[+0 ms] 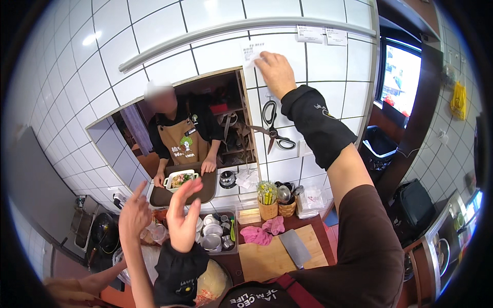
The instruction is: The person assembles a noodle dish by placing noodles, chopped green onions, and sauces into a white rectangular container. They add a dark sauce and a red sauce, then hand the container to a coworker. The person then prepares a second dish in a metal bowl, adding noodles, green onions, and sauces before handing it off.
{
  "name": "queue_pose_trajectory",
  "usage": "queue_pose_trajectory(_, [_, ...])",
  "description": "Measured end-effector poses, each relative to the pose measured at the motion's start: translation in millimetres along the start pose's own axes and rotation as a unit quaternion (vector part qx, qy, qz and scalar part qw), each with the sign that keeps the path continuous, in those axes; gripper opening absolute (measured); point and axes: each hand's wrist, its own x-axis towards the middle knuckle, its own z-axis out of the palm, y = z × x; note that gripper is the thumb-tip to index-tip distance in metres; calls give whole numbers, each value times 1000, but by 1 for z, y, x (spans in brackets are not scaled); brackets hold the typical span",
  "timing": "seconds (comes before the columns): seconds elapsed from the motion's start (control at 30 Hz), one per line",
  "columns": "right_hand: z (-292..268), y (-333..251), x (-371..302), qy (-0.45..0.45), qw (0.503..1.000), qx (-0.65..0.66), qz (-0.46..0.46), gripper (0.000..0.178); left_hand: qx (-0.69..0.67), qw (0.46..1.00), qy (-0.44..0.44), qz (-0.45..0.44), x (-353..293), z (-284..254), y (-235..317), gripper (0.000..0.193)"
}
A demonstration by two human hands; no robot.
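My right hand [277, 73] reaches up to the white tiled wall, its bent fingertips gripping the edge of a printed paper slip [250, 53]. Lower down, my left hand [184, 218] is raised in front of the serving window, fingers apart and holding nothing. Beside it, on the left, a co-worker's hand [134, 213] points upward. Beyond, a person in a tan apron [184, 141] stands at the window with both hands at a dark tray [205, 191]. On that tray sits a white rectangular dish [181, 179] of food with green and pink toppings.
Scissors [272, 131] hang open on the wall under my right forearm. More slips [309, 34] hang from a metal rail [231, 30]. Below are a cleaver [295, 248] on a wooden board [262, 262], pink cloths [257, 235], baskets of packets [267, 208] and a bin of metal cups [211, 242].
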Motion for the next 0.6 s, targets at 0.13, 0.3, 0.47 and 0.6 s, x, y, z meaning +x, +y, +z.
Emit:
queue_pose_trajectory(0.13, [0, -8, -7, -4, 1000, 1, -17, 20, -154, 982, -24, -105, 46, 22, -32, 37])
queue_pose_trajectory(0.3, [-2, -9, -3, -21, 999, 26, -4, 12, -241, 956, -53, -160, 85, 46, -53, 38])
queue_pose_trajectory(0.47, [-18, -64, -23, -16, 986, 162, -26, 16, -298, 940, -33, -164, 109, 74, -74, 53])
queue_pose_trajectory(0.6, [-46, -125, -54, -92, 949, 281, -104, 12, -464, 873, -48, -143, 112, 83, -96, 37])
